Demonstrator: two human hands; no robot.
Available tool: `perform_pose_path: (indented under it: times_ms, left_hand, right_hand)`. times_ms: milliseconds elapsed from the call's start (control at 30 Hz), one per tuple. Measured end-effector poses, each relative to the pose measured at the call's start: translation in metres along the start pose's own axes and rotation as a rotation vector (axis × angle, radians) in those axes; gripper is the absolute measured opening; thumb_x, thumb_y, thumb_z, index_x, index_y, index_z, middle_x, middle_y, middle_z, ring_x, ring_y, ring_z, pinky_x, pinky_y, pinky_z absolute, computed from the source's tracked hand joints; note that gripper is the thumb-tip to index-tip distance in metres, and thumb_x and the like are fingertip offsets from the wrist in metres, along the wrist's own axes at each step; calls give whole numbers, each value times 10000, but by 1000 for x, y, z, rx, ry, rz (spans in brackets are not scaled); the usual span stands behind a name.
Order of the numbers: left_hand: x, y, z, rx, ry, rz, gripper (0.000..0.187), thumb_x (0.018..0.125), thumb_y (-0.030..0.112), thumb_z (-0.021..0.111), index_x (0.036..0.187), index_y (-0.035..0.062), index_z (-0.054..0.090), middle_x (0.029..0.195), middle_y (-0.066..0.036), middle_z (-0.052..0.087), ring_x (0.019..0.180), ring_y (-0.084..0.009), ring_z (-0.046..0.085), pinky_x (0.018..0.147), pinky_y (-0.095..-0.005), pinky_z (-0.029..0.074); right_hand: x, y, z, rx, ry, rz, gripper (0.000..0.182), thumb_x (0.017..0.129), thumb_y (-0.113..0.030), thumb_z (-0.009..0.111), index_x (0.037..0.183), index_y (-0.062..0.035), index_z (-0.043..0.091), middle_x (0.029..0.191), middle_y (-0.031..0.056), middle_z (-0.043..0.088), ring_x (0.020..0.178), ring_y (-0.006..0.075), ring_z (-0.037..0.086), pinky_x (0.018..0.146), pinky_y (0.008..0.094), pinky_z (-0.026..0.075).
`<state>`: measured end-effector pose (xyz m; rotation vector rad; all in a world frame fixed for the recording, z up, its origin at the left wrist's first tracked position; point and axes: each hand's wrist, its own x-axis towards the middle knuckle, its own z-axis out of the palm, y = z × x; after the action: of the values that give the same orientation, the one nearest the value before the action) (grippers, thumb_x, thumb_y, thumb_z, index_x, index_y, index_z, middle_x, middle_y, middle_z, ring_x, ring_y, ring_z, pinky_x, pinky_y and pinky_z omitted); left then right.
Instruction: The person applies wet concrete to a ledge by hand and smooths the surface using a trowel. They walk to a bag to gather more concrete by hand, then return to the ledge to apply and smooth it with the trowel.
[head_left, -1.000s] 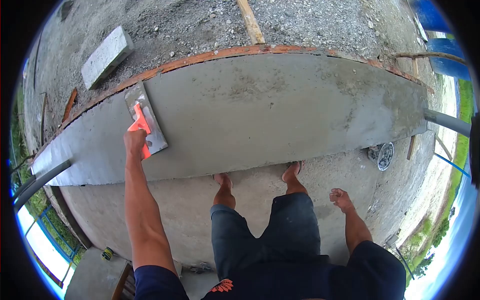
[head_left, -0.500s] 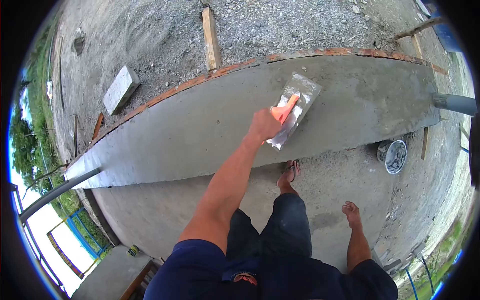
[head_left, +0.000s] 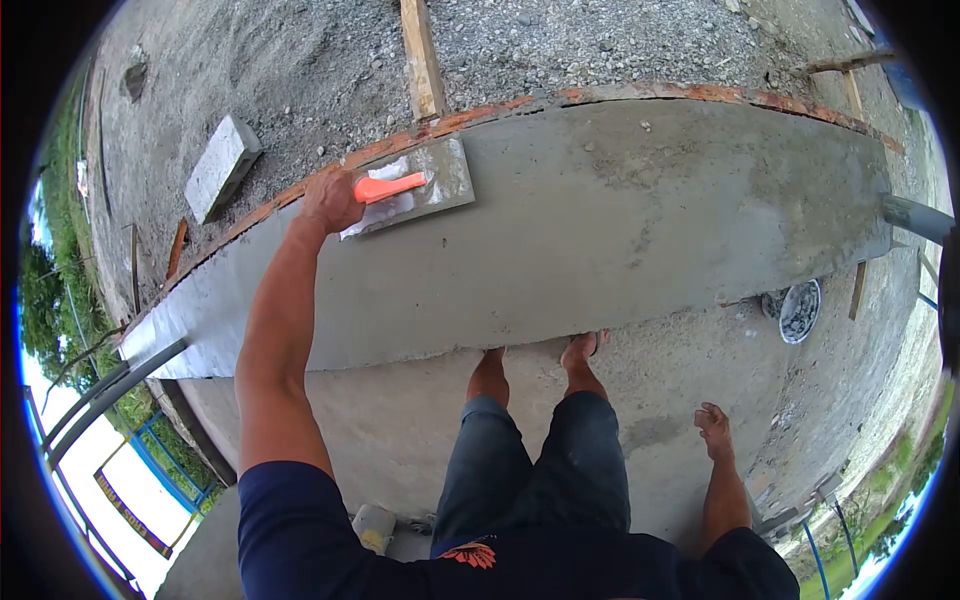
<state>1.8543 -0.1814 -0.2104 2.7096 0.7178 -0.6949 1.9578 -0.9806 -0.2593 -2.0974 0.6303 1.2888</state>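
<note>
My left hand (head_left: 333,203) is wrapped round the orange handle of a plastering trowel (head_left: 449,180). The trowel's flat rectangular blade, smeared with wet cement, lies on a long strip of grey concrete (head_left: 480,270), close to its far edge. That edge runs along a reddish wooden form board (head_left: 700,93). The concrete looks smooth on the left and rougher, with darker patches, towards the right. Away from the slab, my right hand (head_left: 714,429) hangs over the ground at the right, fingers partly curled and apart, holding nothing.
A bucket (head_left: 799,311) with cement residue stands at the near right side of the slab. Beyond the board lie gravel, a concrete block (head_left: 222,168) and a wooden stake (head_left: 423,60). Grey pipes (head_left: 915,218) meet the slab's ends. My feet are at its near edge.
My left hand has swept the trowel leftward and towards the far board, and the blade has turned closer to level. My right hand has barely moved. Both legs now show.
</note>
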Motion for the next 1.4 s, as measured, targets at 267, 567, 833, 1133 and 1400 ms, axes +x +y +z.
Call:
perform_pose_path:
  times_ms: [267,567,833,1133,1400]
  left_hand:
    - [-62,133,47,-179,-325,236,277,754,168,520,998,88,623,893,-234,645,865,-430,610,789,-503,485]
    - [-108,-90,56,-917,295,-792,138,728,46,550,811,-31,628,592,-85,573,543,-213,599,475,-391,446]
    - [-29,46,42,-941,185,-799,149,719,28,542,800,-78,607,600,-126,579,454,-216,557,405,-375,388]
    - [98,379,58,-752,46,-453,187,684,62,513,722,-97,604,767,-286,637,783,-420,649,667,-429,507]
    - [93,538,19,-463,-89,-23,279,728,159,576,954,8,640,898,-270,635,892,-442,605,783,-434,493]
  right_hand:
    - [-18,10,70,-49,-119,-84,505,737,-199,709,1196,-61,551,981,30,637,835,98,574,672,252,392]
    - [-50,-28,75,76,-52,75,545,711,-246,715,1201,-78,542,978,3,635,827,100,573,667,277,402]
    - [-21,38,17,68,-37,100,556,739,-257,707,1221,-47,530,990,26,644,847,134,583,693,300,435]
    - [108,28,-108,272,-81,-74,494,794,-151,682,1238,-12,517,1000,70,638,878,152,586,816,277,450]
    - [125,61,-242,307,-51,11,507,778,-110,670,1248,-13,506,1072,90,626,975,161,574,882,266,425]
